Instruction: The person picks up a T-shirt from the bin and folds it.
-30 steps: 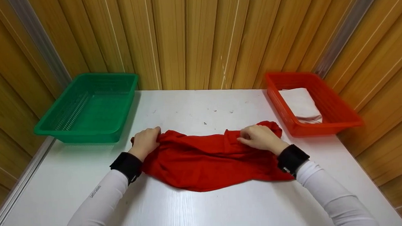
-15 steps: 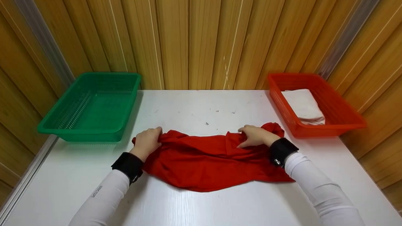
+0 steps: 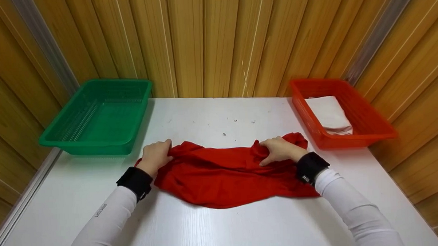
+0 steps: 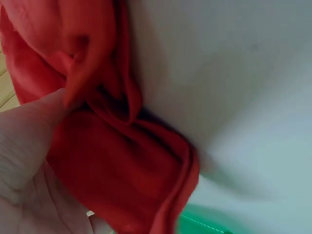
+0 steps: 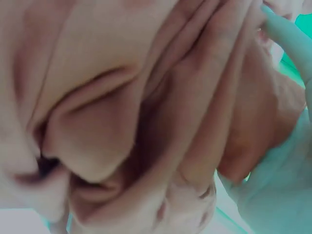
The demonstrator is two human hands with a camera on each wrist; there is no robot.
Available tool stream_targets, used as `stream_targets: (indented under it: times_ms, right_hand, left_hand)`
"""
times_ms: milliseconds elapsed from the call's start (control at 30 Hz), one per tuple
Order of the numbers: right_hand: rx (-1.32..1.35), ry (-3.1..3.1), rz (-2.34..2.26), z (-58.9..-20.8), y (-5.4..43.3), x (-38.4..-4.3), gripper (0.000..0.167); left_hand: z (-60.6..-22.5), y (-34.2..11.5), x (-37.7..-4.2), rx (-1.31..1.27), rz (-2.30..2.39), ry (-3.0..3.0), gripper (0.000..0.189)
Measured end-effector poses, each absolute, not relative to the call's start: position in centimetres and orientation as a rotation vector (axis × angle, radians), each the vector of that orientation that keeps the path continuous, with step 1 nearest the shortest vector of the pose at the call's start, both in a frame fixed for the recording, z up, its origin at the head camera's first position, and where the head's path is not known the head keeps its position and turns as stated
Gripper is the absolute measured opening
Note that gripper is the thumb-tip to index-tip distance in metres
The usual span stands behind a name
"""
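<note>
A red cloth garment (image 3: 221, 185) lies bunched and wrinkled across the table in the head view. At its left end my left hand (image 3: 154, 156) grips the fabric. In the left wrist view, the left thumb presses into a fold of the red garment (image 4: 112, 165), and the fingers are mostly hidden behind it. My right hand (image 3: 281, 149) holds a gathered part near the garment's right end, with thumb and fingers on either side. The right wrist view shows the garment (image 5: 97, 131) in washed-out colour, its folds beside the right hand (image 5: 278, 185); several fingers are hidden there.
A green plastic basket (image 3: 92, 143) stands at the back left. At the back right is a red plastic basket (image 3: 350, 141) with a folded white cloth (image 3: 328, 113) inside. Wooden-patterned walls (image 3: 209, 43) enclose the white table (image 3: 193, 233) behind and at the sides.
My right hand has shifted and taken up a bunch of fabric, which now rises between thumb and fingers. My left hand has moved slightly left with its end of the garment.
</note>
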State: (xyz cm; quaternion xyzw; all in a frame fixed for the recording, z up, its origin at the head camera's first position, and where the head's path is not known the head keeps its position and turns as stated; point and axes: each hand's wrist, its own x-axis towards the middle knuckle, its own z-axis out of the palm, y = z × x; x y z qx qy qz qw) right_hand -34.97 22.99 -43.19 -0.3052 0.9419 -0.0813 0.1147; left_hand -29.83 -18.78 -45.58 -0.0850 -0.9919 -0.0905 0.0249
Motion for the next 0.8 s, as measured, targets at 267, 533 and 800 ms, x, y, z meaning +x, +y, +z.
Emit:
stream_targets:
  times_ms: [267, 533, 800]
  right_hand:
    - [-1.202, 3.038, -0.218, -41.7, 24.2, -34.0, 0.04]
    - [-1.039, 2.913, -0.147, -41.2, 25.9, -32.4, 0.037]
    - [-0.908, 2.844, -0.172, -42.2, 27.4, -32.3, 0.03]
  left_hand:
    - [-46.0, -19.0, -29.8, -0.273, -0.239, -3.061, 0.017]
    - [-45.6, -19.4, -29.4, -0.352, -0.301, -3.007, 0.016]
    - [-43.7, -19.2, -28.1, -0.441, -0.187, -2.911, 0.015]
